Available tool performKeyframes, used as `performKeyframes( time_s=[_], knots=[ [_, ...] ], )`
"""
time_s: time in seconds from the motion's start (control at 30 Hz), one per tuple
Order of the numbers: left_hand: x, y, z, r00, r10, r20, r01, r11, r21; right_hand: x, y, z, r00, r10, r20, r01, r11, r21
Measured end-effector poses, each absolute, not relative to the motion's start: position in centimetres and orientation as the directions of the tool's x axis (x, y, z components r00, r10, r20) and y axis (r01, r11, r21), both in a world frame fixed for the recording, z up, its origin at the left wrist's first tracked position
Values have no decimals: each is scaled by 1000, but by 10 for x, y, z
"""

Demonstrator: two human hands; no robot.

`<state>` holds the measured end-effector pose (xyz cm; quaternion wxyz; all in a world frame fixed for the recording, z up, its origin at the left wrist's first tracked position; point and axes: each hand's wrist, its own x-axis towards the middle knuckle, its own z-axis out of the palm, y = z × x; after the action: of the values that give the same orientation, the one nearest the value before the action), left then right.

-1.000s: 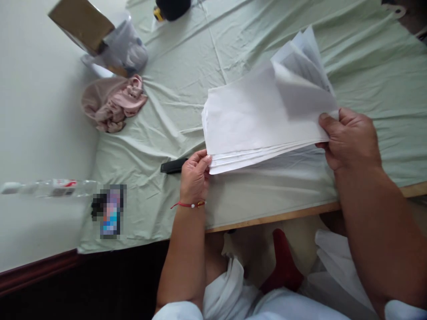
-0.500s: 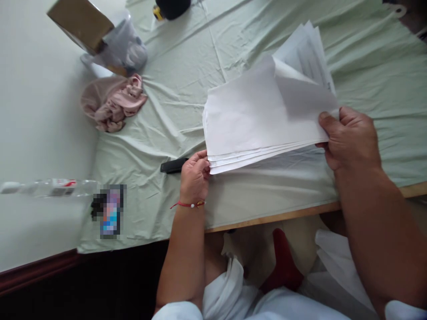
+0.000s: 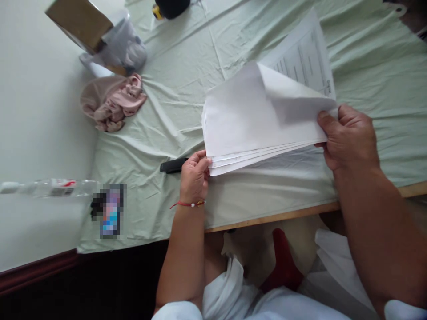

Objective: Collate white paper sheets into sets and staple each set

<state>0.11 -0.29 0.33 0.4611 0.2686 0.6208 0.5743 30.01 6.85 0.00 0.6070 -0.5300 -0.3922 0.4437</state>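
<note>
Both hands hold a stack of white paper sheets (image 3: 240, 115) above the cloth-covered table. My left hand (image 3: 195, 175) pinches the near left corner, where several edges fan out. At the right end, my right hand (image 3: 350, 138) grips the sheets with its thumb on top and fingers beneath. The far part of the upper sheets bends over towards me, and a printed page (image 3: 305, 62) with lines of text shows behind the fold. Just left of my left hand lies a black object (image 3: 173, 166), its right end hidden behind that hand; it may be a stapler.
A crumpled pink cloth (image 3: 116, 104), a plastic bag (image 3: 130, 51) and a brown box (image 3: 80, 24) stand by the wall. A clear bottle (image 3: 60, 187) and a pixelated phone-like item (image 3: 111, 211) lie at left. The table's wooden edge (image 3: 273, 216) runs before me.
The upper sheets' far edge has curled further towards me and to the left, baring more of the printed page. Both hands have stayed almost in place, still holding the stack.
</note>
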Motion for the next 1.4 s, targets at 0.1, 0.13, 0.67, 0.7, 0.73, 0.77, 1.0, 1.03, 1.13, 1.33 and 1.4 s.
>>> performKeyframes(
  time_s=[0.1,0.13,0.67,0.7,0.73,0.77,1.0,1.03,1.13,1.33,1.4],
  knots=[
    [2,-3,4,-404,879,-252,-203,182,962,299,69,1,300,954,3,-152,50,-987],
    [2,-3,5,-399,883,-247,-205,177,963,299,69,1,306,952,0,-154,49,-987],
    [2,-2,6,-420,865,-273,-262,173,950,298,69,0,312,950,5,-167,60,-984],
    [1,-2,5,-418,864,-279,-280,170,945,298,69,0,312,950,8,-161,61,-985],
    [0,-1,4,-409,867,-285,-301,167,939,299,68,0,310,951,11,-155,61,-986],
    [-1,-1,3,-396,871,-290,-323,164,932,299,68,0,306,952,10,-149,59,-987],
    [-4,0,-7,-385,886,-260,-260,166,951,301,69,-1,283,959,11,-146,55,-988],
    [-5,-1,-7,-385,886,-257,-239,174,955,300,69,-1,288,958,10,-146,54,-988],
    [-6,-2,-8,-380,889,-256,-210,187,960,300,69,-1,303,953,-2,-146,44,-988],
    [-5,-2,-4,-325,912,-249,-277,160,947,300,66,2,269,963,-26,-194,28,-981],
    [-4,-1,-5,-329,908,-258,-330,146,933,300,64,3,227,973,-48,-208,0,-978]
  ],
)
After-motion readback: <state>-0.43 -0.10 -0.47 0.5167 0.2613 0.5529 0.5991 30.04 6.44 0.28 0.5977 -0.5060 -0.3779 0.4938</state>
